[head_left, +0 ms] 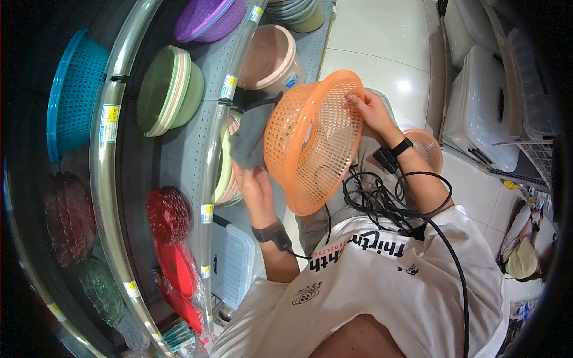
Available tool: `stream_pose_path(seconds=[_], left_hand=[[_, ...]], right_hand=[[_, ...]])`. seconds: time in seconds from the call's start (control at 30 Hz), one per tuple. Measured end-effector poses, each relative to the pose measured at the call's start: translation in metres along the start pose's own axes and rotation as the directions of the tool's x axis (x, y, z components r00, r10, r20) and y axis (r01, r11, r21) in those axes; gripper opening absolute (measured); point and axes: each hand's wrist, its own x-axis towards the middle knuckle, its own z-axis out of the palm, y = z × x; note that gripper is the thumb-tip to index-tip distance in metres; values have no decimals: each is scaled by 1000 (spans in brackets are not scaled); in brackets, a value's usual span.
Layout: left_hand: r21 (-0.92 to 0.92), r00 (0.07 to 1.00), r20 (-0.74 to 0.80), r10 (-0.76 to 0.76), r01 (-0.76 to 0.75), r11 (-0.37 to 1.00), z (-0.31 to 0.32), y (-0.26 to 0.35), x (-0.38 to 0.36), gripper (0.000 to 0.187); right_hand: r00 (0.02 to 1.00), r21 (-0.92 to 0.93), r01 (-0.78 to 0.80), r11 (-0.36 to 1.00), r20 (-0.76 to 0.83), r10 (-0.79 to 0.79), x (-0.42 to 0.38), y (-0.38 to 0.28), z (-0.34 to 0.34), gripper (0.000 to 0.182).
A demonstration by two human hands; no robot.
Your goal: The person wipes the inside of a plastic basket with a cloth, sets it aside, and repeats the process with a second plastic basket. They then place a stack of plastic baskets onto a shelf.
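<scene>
The person wears a white short-sleeved T-shirt (388, 280) with black lettering and a small red line of print across the chest. Grey trousers (334, 215) show below it. A black band (273, 234) wraps the left wrist, a black strap (400, 147) the right. Thin black cables (388, 203) loop from both wrists over the shirt.

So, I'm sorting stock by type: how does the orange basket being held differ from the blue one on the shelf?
The orange basket is gripped by the right hand, tilted in mid-air; the blue basket sits on edge on the shelf. Orange looks paler, blue deeper teal. Both are round, perforated plastic.
</scene>
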Motion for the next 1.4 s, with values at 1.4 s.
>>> stream_pose_path(seconds=[1.4], left_hand=[[403,973,170,-156,75,912,-20,-58,100,41]], right_hand=[[990,381,-95,919,-62,128,2,-23,-14,36]])
